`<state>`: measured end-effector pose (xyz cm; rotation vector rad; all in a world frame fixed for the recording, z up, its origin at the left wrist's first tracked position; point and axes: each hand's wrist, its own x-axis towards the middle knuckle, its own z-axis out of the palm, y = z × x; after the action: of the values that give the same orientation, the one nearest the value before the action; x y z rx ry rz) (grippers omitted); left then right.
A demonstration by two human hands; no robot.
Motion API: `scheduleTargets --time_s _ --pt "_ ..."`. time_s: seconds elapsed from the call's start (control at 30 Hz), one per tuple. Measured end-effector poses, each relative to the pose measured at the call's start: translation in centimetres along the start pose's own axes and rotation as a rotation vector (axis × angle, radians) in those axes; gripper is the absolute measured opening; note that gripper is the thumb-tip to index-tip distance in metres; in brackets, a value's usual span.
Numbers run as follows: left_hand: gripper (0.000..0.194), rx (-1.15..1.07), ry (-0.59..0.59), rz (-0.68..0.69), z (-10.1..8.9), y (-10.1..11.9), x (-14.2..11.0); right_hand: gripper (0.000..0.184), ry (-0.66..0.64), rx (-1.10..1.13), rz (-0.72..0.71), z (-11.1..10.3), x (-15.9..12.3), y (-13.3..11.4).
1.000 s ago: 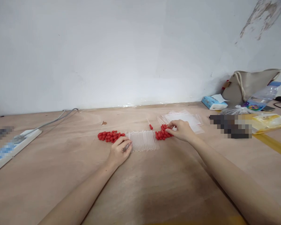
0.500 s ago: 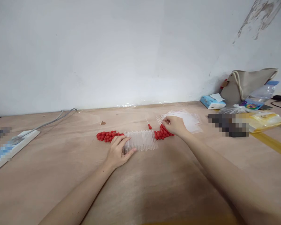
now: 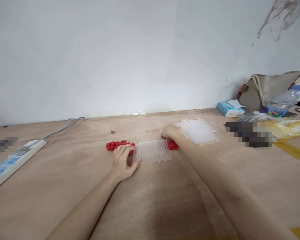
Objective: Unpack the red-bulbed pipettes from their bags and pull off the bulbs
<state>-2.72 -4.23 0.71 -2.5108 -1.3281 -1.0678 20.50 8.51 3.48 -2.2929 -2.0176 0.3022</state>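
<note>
Many clear thin tubes (image 3: 152,150) lie side by side in a row on the wooden table. A heap of red rubber bulbs (image 3: 115,144) borders the row on the left, and a smaller group of red bulbs (image 3: 173,145) borders it on the right. My left hand (image 3: 122,163) rests at the row's left end, thumb and fingers apart, fingertips by the tubes and bulbs. Beyond the row's right end, my right hand (image 3: 172,131) has its fingers closed on a dropper (image 3: 163,135), a clear tube with a red bulb, mostly hidden by the fingers.
Clear plastic bags (image 3: 200,130) lie flat right of my right hand. Farther right are a tissue pack (image 3: 229,109), a grey bag (image 3: 255,91) and a yellow package (image 3: 291,130). A power strip (image 3: 17,163) with a grey cable lies left. A white wall (image 3: 102,60) rises behind.
My right hand has moved left, from the right-hand bulbs to the lone dropper behind the row. Fewer red bulbs show on the right. My left hand stays by the tubes.
</note>
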Motion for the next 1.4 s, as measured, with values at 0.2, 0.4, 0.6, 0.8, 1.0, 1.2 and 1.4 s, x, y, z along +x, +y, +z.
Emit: scheduleTargets --time_s 0.2,0.4,0.6,0.8,1.0,1.2,1.4 --pt "0.03 0.032 0.098 -0.024 0.6 -0.2 0.0 0.023 0.241 0.021 -0.167 -1.7 -4.2 0.3" --pt "0.047 0.086 0.233 -0.027 0.9 0.4 0.2 0.019 0.629 0.124 -0.7 1.1 -10.7 3.5" --pt "0.026 0.162 0.082 0.274 1.0 2.1 0.1 0.013 0.687 0.23 -0.938 4.6 -13.5 4.8" --pt "0.019 0.175 0.011 0.394 1.6 3.5 -0.3 0.015 0.698 0.221 -0.961 4.9 -14.1 4.5" --pt "0.014 0.136 -0.018 0.332 1.7 3.6 -0.6 0.017 0.69 0.169 -0.942 5.0 -14.1 4.8" --pt "0.013 0.098 -0.017 0.333 1.2 3.6 -0.6 0.017 0.672 0.168 -0.944 5.0 -14.1 5.1" --pt "0.017 0.037 0.064 0.12 0.8 0.7 -1.1 0.014 0.694 0.348 -0.791 4.4 -12.9 7.1"
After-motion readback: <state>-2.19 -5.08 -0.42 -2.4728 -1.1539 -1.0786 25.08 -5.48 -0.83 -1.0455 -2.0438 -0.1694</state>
